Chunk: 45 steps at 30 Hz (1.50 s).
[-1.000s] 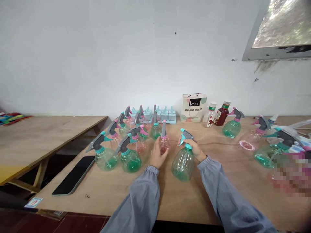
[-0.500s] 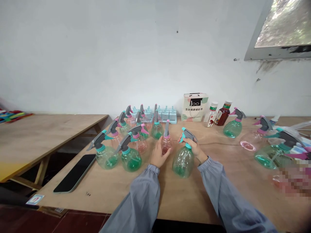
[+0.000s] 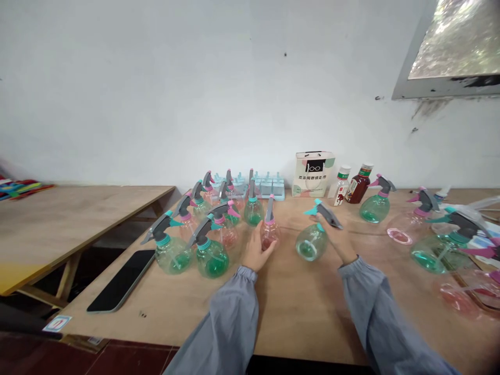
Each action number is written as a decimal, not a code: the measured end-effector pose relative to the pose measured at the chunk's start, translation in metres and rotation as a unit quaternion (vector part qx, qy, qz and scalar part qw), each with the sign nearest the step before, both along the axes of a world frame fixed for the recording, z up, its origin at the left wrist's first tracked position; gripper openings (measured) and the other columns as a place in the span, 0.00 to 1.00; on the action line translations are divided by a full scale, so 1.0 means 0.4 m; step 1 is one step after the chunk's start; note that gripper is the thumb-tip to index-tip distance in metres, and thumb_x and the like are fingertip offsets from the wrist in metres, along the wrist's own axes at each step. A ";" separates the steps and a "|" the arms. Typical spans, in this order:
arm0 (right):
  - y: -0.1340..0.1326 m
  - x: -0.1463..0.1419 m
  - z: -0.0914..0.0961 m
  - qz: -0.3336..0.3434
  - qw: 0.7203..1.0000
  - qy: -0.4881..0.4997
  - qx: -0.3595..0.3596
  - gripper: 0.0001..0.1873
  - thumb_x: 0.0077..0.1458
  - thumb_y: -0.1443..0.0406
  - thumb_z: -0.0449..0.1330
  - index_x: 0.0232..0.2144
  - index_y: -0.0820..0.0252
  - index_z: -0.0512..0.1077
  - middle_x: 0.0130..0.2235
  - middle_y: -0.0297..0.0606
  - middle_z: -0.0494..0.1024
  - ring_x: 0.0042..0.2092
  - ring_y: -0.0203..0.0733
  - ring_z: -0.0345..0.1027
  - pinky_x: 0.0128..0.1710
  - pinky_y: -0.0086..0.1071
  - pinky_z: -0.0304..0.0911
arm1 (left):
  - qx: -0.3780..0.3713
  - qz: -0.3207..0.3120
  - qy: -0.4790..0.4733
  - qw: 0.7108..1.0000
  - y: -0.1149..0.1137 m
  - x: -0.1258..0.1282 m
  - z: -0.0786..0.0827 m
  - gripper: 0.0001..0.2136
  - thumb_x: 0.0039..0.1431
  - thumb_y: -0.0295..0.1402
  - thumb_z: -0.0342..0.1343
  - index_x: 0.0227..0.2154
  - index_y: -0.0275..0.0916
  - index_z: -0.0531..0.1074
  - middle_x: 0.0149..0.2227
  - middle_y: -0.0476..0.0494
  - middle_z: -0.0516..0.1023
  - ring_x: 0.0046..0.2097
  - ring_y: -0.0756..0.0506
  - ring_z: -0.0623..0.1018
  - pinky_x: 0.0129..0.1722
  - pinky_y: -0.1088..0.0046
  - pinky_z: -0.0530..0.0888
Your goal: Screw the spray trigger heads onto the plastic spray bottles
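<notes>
My right hand (image 3: 339, 240) grips a green spray bottle (image 3: 311, 242) by its teal and grey trigger head. The bottle is tilted, its base turned toward me, lifted just above the wooden table (image 3: 297, 307). My left hand (image 3: 255, 252) is curled around the side of a small pink spray bottle (image 3: 269, 232) that stands upright with a grey and pink head. To its left stands a cluster of several green and pink spray bottles (image 3: 207, 229).
A black phone (image 3: 121, 280) lies near the table's left edge. A paper bag (image 3: 313, 174), two drink bottles (image 3: 351, 183) and a blue tray (image 3: 265, 186) stand at the wall. More spray bottles (image 3: 433, 239) crowd the right side. A second table (image 3: 58, 219) stands at left.
My right hand has lifted the green bottle, swung it to the right and tipped it over. My left hand has stayed on the pink bottle.
</notes>
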State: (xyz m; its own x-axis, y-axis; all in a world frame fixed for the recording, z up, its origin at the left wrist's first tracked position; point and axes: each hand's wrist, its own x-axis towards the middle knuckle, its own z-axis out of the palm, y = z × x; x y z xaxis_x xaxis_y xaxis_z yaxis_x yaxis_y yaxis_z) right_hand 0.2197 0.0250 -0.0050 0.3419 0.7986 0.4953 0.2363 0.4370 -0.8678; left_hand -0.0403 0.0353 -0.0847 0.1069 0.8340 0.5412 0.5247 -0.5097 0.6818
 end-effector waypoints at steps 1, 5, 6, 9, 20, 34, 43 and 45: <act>0.002 0.037 0.001 -0.051 0.999 0.003 0.002 0.20 0.45 0.48 0.67 0.30 0.58 0.79 0.28 0.35 0.78 0.35 0.46 0.75 0.38 0.38 0.69 | 0.001 -0.002 -0.001 1.000 0.000 0.000 0.000 0.37 0.60 0.44 0.58 0.68 0.41 0.49 0.67 0.32 0.62 0.67 0.36 0.65 0.65 0.53 0.64; 0.021 0.183 -0.004 -0.227 0.973 0.013 0.035 0.23 0.43 0.47 0.68 0.29 0.61 0.78 0.24 0.32 0.71 0.30 0.41 0.68 0.32 0.35 0.64 | -0.002 0.000 -0.004 1.000 -0.001 0.001 -0.001 0.37 0.60 0.43 0.58 0.68 0.41 0.49 0.67 0.32 0.61 0.68 0.36 0.64 0.66 0.53 0.63; 0.029 0.215 -0.007 -0.250 0.967 0.010 0.040 0.23 0.43 0.47 0.67 0.28 0.62 0.78 0.24 0.32 0.70 0.29 0.40 0.66 0.31 0.35 0.63 | -0.006 0.001 -0.004 1.000 -0.001 0.002 0.000 0.37 0.60 0.43 0.58 0.68 0.41 0.49 0.67 0.31 0.61 0.68 0.36 0.64 0.66 0.52 0.63; 0.065 0.289 -0.015 -0.272 0.961 -0.001 0.046 0.26 0.43 0.44 0.65 0.30 0.61 0.77 0.28 0.36 0.74 0.31 0.42 0.66 0.33 0.37 0.63 | -0.013 -0.001 -0.007 1.000 -0.002 0.002 0.002 0.37 0.59 0.42 0.58 0.68 0.41 0.49 0.67 0.32 0.61 0.68 0.36 0.64 0.66 0.52 0.63; 0.081 0.324 -0.133 -0.350 0.904 -0.237 -0.061 0.57 0.39 0.29 0.55 0.53 0.71 0.66 0.52 0.67 0.71 0.55 0.66 0.65 0.54 0.53 0.59 | -0.008 -0.003 -0.005 1.000 -0.004 0.003 0.004 0.37 0.60 0.42 0.58 0.67 0.41 0.49 0.67 0.31 0.61 0.69 0.36 0.63 0.67 0.52 0.61; 0.194 0.344 -0.122 -0.321 0.893 -0.259 -0.177 0.62 0.43 0.31 0.57 0.64 0.73 0.54 0.56 0.73 0.67 0.56 0.73 0.65 0.52 0.55 0.60 | -0.001 -0.016 -0.012 1.000 -0.003 0.001 0.000 0.36 0.60 0.41 0.58 0.67 0.41 0.48 0.67 0.32 0.60 0.69 0.37 0.63 0.68 0.53 0.60; 0.158 0.330 -0.145 -0.357 0.899 -0.230 -0.110 0.67 0.41 0.28 0.52 0.62 0.80 0.52 0.57 0.74 0.61 0.60 0.73 0.58 0.57 0.59 0.57 | 0.014 -0.027 -0.005 1.000 -0.008 0.007 0.002 0.36 0.60 0.41 0.58 0.67 0.42 0.49 0.66 0.33 0.61 0.68 0.37 0.63 0.67 0.54 0.61; 0.130 0.278 -0.148 -0.359 0.904 -0.225 -0.059 0.60 0.45 0.28 0.49 0.58 0.77 0.57 0.54 0.68 0.65 0.58 0.69 0.59 0.56 0.59 0.57 | 0.012 -0.026 -0.005 1.000 -0.015 0.014 0.007 0.36 0.59 0.41 0.59 0.66 0.42 0.51 0.65 0.33 0.63 0.66 0.37 0.65 0.66 0.53 0.63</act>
State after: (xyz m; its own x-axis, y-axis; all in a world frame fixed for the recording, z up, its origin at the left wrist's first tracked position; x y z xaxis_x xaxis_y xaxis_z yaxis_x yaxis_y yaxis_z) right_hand 0.3310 0.0770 -0.0640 0.5775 0.5079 0.6392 0.7634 -0.0584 -0.6433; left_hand -0.0347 0.0294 -0.0820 0.1448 0.8138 0.5628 0.4908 -0.5530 0.6734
